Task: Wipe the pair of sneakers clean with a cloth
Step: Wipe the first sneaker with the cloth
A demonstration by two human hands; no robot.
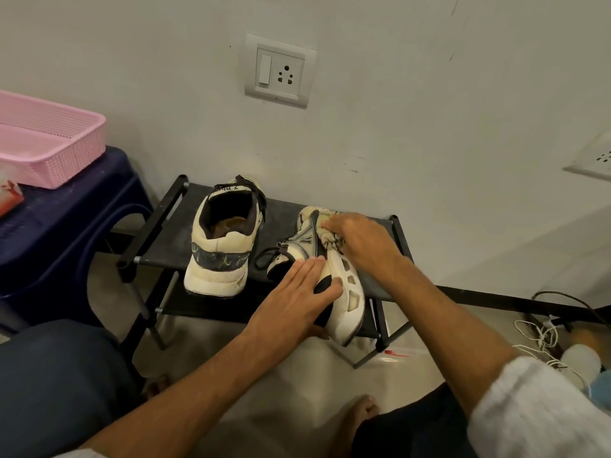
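Observation:
Two worn cream sneakers sit on a low black shoe rack [158, 223]. The left sneaker [220, 252] stands upright with its heel toward me. The right sneaker [344, 292] lies tipped on its side, sole facing right. My left hand [294, 299] holds its heel end, fingers straight over the collar and thumb under the heel. My right hand [360, 239] grips a bunched, dirty cream cloth [327, 238] and presses it against the sneaker's upper near the toe.
A pink plastic basket [66, 150] rests on a dark blue stool [66, 226] at the left. A wall socket [279, 71] is above the rack. White cables [542, 338] lie on the floor at the right. My knees and a bare foot [358, 414] are below.

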